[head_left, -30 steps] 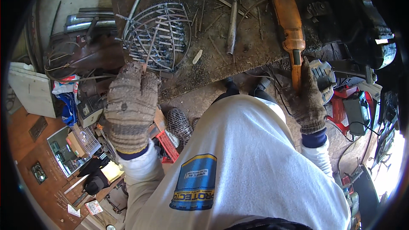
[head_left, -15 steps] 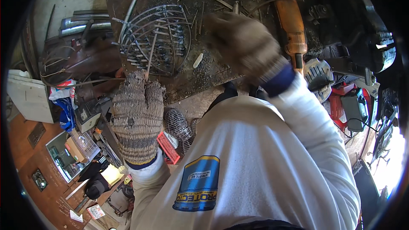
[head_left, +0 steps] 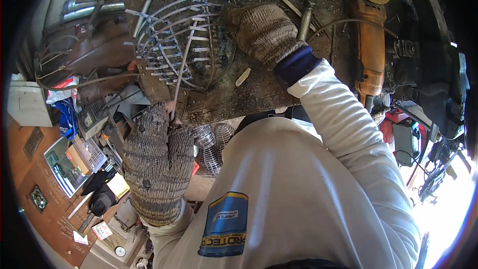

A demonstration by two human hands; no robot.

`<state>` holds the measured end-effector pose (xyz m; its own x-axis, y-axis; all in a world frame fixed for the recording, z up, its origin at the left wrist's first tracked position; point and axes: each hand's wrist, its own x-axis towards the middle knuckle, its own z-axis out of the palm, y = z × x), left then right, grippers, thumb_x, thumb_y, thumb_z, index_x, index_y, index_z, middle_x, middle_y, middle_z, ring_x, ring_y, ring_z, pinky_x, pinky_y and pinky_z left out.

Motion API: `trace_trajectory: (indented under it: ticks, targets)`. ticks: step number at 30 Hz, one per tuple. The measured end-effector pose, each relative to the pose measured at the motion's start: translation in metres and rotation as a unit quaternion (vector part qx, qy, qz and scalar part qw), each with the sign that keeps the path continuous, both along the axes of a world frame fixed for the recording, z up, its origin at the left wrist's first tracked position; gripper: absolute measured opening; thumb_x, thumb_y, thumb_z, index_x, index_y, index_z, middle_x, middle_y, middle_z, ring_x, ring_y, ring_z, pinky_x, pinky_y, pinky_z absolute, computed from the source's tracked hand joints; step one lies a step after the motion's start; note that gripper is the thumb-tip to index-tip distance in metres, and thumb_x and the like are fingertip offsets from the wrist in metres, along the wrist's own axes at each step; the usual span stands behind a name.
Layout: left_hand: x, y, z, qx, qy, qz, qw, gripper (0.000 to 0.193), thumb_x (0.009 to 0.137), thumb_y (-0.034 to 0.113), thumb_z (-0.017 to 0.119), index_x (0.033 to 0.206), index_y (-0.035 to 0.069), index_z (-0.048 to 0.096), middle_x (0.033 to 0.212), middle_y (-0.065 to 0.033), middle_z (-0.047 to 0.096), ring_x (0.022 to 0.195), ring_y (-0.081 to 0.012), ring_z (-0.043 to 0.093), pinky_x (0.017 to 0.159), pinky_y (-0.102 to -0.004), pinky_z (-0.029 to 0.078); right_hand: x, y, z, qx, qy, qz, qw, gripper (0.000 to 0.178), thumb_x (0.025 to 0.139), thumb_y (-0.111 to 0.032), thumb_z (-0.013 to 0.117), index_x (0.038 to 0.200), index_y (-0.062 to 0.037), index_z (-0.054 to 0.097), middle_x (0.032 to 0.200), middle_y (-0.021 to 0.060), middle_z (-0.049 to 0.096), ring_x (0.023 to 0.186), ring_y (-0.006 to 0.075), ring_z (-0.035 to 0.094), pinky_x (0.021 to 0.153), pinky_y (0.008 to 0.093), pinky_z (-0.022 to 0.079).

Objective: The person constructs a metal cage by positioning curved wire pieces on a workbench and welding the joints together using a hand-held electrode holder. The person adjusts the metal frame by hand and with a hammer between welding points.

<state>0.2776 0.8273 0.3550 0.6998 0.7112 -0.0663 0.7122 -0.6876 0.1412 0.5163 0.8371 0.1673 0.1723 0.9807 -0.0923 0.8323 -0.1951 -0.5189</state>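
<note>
Right fingers (head_left: 238, 19) now around cage (head_left: 200, 39), perhaps

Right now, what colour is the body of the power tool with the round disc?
The power tool's body is orange, best seen in the head view.

White glare floods the lower right, the workbench (head_left: 271, 85) lies dimmer, and fisheye edges curve into black.
</note>
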Motion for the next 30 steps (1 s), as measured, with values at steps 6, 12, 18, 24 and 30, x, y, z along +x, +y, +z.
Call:
trace_trajectory:
  ticks: [6,12,18,24,30]
  targets:
    - [-0.002,0.006,0.006,-0.151,-0.03,0.106,0.982,0.03,0.094,0.004,0.059,0.123,0.0,0.064,0.103,-0.0101,0.067,0.079,-0.0158,0.066,0.075,-0.0315,0.055,0.03,0.0,-0.012,0.115,0.225,-0.003,0.968,0.033,0.088,-0.027,0.067,0.116,-0.0102,0.071,0.097,0.016,0.073,0.09,0.0327,0.071,0.084,0.0431,0.057]
    - [0.001,0.01,0.004,-0.113,-0.098,0.04,0.988,0.034,0.085,0.002,0.068,0.119,0.0,0.067,0.102,-0.012,0.068,0.09,-0.0184,0.066,0.081,-0.032,0.054,0.086,-0.024,0.02,0.106,0.218,-0.02,0.97,0.037,0.091,-0.033,0.064,0.12,-0.0091,0.069,0.103,0.0175,0.073,0.097,0.0348,0.07,0.088,0.0439,0.055]
    - [0.002,0.005,0.001,-0.075,-0.036,0.058,0.995,0.033,0.085,0.001,0.067,0.118,0.002,0.068,0.105,-0.0118,0.068,0.089,-0.0195,0.066,0.082,-0.0321,0.054,0.088,-0.033,0.023,0.09,0.095,0.004,0.991,0.039,0.092,-0.035,0.064,0.122,-0.0092,0.067,0.106,0.018,0.072,0.099,0.0355,0.069,0.089,0.0446,0.055]
    - [-0.002,0.016,-0.005,0.076,-0.007,-0.131,0.988,0.026,0.09,0.013,0.067,0.114,0.004,0.068,0.109,-0.0135,0.067,0.097,-0.0239,0.064,0.089,-0.0375,0.051,0.078,-0.039,0.029,0.083,0.002,0.015,0.996,0.041,0.092,-0.036,0.063,0.124,-0.0092,0.066,0.108,0.0184,0.072,0.101,0.0362,0.068,0.09,0.0452,0.054]
    - [-0.009,-0.016,-0.023,0.189,-0.078,-0.193,0.96,0.025,0.091,0.018,0.067,0.112,0.004,0.067,0.108,-0.0125,0.066,0.099,-0.0249,0.063,0.091,-0.0386,0.051,0.026,-0.03,0.017,0.118,-0.066,0.062,0.989,0.048,0.094,-0.042,0.059,0.132,-0.0125,0.06,0.117,0.0193,0.068,0.108,0.039,0.065,0.092,0.0477,0.052]
